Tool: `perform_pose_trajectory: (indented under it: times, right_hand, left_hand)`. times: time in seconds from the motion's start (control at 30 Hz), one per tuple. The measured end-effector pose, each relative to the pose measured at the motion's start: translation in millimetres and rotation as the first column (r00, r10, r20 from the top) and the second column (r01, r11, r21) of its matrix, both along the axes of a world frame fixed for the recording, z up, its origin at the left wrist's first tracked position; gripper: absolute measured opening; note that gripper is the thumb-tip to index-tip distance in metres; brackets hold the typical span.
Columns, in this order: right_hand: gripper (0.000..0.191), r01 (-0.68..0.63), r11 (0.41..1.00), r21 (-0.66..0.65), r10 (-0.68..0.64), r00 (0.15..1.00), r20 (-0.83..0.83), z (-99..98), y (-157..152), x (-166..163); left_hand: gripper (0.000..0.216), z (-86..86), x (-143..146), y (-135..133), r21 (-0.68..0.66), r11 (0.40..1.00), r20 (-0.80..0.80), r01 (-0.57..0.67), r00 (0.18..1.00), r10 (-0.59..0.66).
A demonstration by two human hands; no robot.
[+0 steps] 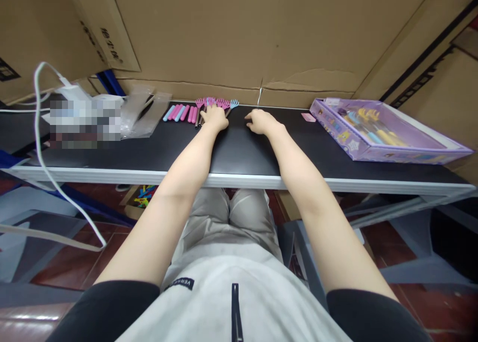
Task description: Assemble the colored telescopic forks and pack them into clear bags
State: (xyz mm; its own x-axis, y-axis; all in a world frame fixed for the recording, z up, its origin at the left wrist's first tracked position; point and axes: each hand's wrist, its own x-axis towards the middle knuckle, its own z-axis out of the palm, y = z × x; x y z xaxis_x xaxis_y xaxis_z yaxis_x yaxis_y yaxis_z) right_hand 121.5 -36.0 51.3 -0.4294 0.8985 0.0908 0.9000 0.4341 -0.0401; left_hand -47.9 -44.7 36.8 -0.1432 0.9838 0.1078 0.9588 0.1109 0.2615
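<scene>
My left hand lies over a row of small hand-shaped back scratchers, its fingers spread across their metal rods. Pink claw heads stick out beyond my fingers, and a light blue claw head shows at the right end. Part of the rods is hidden under the hand. To the left lie several pink and light blue handles side by side. My right hand rests on the black tabletop, fingers loosely bent and a little apart, with nothing visible in them.
A purple display box holding yellow and blue claw-ended pieces stands at the right. Near it lies a pink slip. Clear plastic bags and a white cable are at the left. Cardboard walls the back edge.
</scene>
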Motion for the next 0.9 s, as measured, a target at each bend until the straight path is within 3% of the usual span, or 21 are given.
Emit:
perform_pose_trajectory:
  times: [0.27, 0.4, 0.63, 0.8, 0.9]
  right_hand:
    - [0.066, -0.07, 0.996, 0.054, 0.074, 0.995, -0.067, -9.1, 12, 2]
    - [0.075, -0.047, 0.998, 0.046, 0.051, 0.995, -0.084, -13.5, 17, 4]
    - [0.043, 0.024, 1.0, 0.006, -0.024, 0.999, -0.043, -9.1, 16, 8]
    - [0.04, 0.052, 0.999, -0.009, -0.052, 0.998, -0.031, -2.3, 5, 6]
    - [0.039, 0.07, 0.997, -0.024, -0.071, 0.996, -0.045, -1.9, 4, 5]
  left_hand:
    - [0.055, 4.8, 10, 3, 0.019, 0.999, 0.055, 0.035, 0.998, -0.036]
    - [0.052, 6.1, 21, 1, 0.044, 0.989, 0.042, 0.139, 0.989, -0.141]
    - [0.043, 17.4, 31, -6, -0.051, 0.932, -0.067, 0.359, 0.93, -0.362]
    - [0.029, 38.4, -2, 5, -0.096, 0.908, 0.022, 0.407, 0.913, -0.407]
    - [0.039, 41.2, -43, 4, 0.026, 0.966, 0.044, 0.256, 0.965, -0.257]
